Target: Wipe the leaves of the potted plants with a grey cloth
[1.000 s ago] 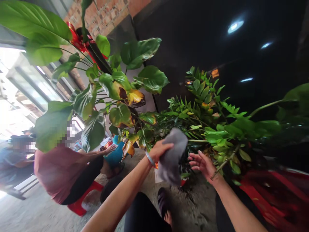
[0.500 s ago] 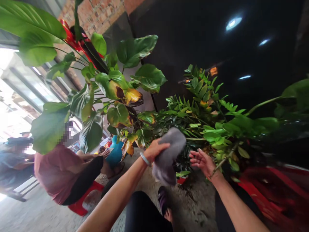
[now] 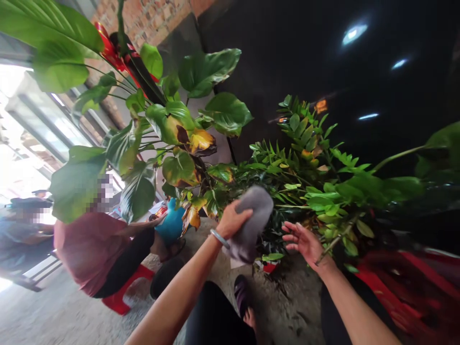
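My left hand [image 3: 232,221], with a pale bangle at its wrist, is closed around a grey cloth [image 3: 256,211]. The cloth hangs down from the fingers and its lower end is blurred. To the right, my right hand [image 3: 302,243] is held palm up with its fingers apart and nothing in it. A plant stem [image 3: 336,242] lies against the right wrist. Beyond both hands stands a dense green plant [image 3: 323,191] with small glossy leaflets. Left of it rises a plant with broad leaves, some with yellow and brown patches [image 3: 203,141].
A glossy dark panel [image 3: 287,48] stands behind the plants. At lower right is a red plastic chair-like object [image 3: 391,287]. A person in a pink shirt [image 3: 84,249] sits on a red stool [image 3: 124,292] at left, near a blue object [image 3: 170,223]. The floor [image 3: 287,311] is rough concrete.
The grey cloth and my left hand have shifted slightly, and the cloth's lower end has swung up a little. My right hand stays nearly in place. The whole view has moved slightly.
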`<control>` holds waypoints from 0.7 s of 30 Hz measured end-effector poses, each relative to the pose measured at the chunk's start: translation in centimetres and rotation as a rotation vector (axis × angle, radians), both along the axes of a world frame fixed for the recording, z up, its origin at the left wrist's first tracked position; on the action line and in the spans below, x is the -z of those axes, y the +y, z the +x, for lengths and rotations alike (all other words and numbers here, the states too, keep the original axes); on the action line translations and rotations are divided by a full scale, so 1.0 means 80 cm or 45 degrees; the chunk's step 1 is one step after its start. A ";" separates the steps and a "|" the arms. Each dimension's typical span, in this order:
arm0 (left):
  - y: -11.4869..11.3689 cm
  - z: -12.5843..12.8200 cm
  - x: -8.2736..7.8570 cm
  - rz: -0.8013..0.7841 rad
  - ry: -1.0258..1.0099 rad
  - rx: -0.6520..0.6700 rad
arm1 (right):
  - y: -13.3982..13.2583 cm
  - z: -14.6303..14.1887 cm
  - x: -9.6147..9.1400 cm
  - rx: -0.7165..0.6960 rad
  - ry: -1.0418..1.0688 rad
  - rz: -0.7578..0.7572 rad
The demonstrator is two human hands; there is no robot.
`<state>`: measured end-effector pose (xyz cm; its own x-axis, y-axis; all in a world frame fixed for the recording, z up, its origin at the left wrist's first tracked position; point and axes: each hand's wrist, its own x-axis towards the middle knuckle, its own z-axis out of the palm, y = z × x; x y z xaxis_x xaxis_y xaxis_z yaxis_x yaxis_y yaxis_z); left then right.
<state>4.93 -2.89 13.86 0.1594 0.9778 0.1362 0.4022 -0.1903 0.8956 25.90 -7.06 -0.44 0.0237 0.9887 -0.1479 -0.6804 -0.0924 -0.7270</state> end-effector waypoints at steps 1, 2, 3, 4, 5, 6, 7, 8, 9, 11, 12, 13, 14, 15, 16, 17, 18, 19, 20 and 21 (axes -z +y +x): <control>-0.009 -0.004 0.015 -0.127 0.157 0.111 | -0.001 0.000 0.001 -0.005 -0.006 0.001; -0.019 -0.009 0.027 -0.277 0.294 0.243 | -0.001 0.001 0.002 -0.008 -0.010 -0.001; -0.029 -0.014 0.034 -0.400 0.389 0.369 | -0.002 0.002 0.004 -0.012 -0.013 0.000; -0.038 -0.019 0.035 -0.477 0.425 0.468 | -0.002 0.003 0.005 -0.012 -0.014 0.009; -0.043 -0.023 0.031 -0.496 0.399 0.524 | -0.002 0.004 0.006 -0.010 -0.017 0.026; -0.044 -0.025 0.022 -0.461 0.320 0.529 | -0.001 0.007 0.007 -0.015 -0.022 0.046; -0.042 -0.025 0.009 -0.393 0.208 0.485 | 0.000 0.009 0.009 -0.034 -0.030 0.064; -0.036 -0.024 -0.004 -0.301 0.084 0.405 | 0.001 0.011 0.010 -0.066 -0.037 0.073; -0.027 -0.022 -0.017 -0.197 -0.037 0.307 | 0.003 0.013 0.012 -0.104 -0.042 0.073; -0.008 -0.015 -0.031 0.014 -0.202 0.105 | 0.007 0.016 0.015 -0.169 -0.040 0.050; 0.000 -0.012 -0.030 0.109 -0.223 0.015 | 0.009 0.017 0.017 -0.180 -0.036 0.041; 0.004 -0.010 -0.024 0.180 -0.190 -0.061 | 0.010 0.017 0.018 -0.177 -0.034 0.038; 0.003 -0.009 -0.012 0.209 -0.100 -0.113 | 0.011 0.017 0.020 -0.165 -0.039 0.036; -0.001 -0.008 0.002 0.186 0.040 -0.113 | 0.012 0.016 0.020 -0.151 -0.050 0.029; -0.009 -0.010 0.018 0.113 0.207 -0.052 | 0.012 0.016 0.021 -0.136 -0.067 0.013; -0.020 -0.013 0.033 -0.002 0.367 0.075 | 0.012 0.015 0.020 -0.127 -0.085 -0.008; -0.031 -0.017 0.045 -0.130 0.483 0.248 | 0.012 0.015 0.020 -0.128 -0.101 -0.031; -0.042 -0.022 0.051 -0.241 0.539 0.404 | 0.011 0.015 0.019 -0.132 -0.113 -0.052; -0.050 -0.027 0.053 -0.315 0.545 0.521 | 0.010 0.015 0.017 -0.139 -0.121 -0.062; -0.055 -0.031 0.049 -0.337 0.506 0.570 | 0.009 0.015 0.015 -0.141 -0.124 -0.059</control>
